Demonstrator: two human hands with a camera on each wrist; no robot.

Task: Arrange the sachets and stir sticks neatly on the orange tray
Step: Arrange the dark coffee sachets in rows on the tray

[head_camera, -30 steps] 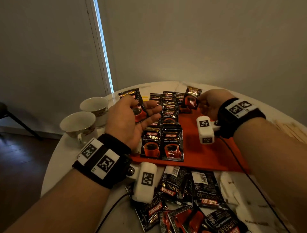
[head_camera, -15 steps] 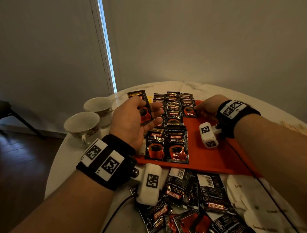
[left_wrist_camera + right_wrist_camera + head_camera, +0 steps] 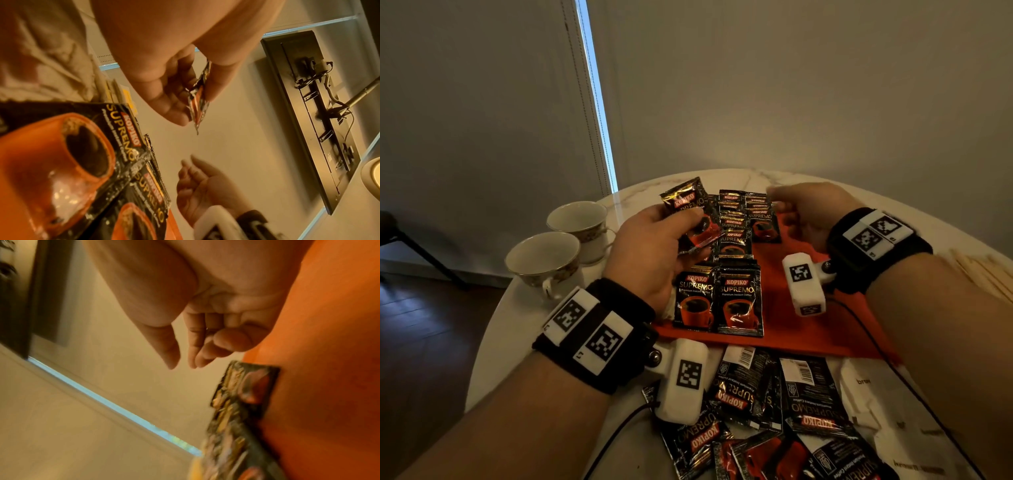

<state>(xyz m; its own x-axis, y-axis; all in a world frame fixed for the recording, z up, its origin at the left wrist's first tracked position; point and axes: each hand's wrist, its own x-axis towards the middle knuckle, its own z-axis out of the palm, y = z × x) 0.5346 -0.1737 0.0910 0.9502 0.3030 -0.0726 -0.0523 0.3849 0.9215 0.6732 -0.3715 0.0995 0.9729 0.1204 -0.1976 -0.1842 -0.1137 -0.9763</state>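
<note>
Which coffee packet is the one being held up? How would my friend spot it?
Find the orange tray on the round table. Above its left side, the left hand pinches one sachet. It is the only one lifted and tilted; the others lie flat.

Left hand [image 3: 654,255]: raised over the left part of the tray, back of the hand toward the head camera, thumb on top and fingers curled beneath, pinching a sachet [image 3: 693,214] between them. The left wrist view confirms the pinch, thumb on one face and fingers on the other. Left forearm enters from the lower left, wrist banded.

Right hand [image 3: 806,214]: held above the far side of the tray, palm turned inward, fingers loosely bent and apart from the thumb, nothing between them. Right forearm enters from the lower right, wrist banded.
</note>
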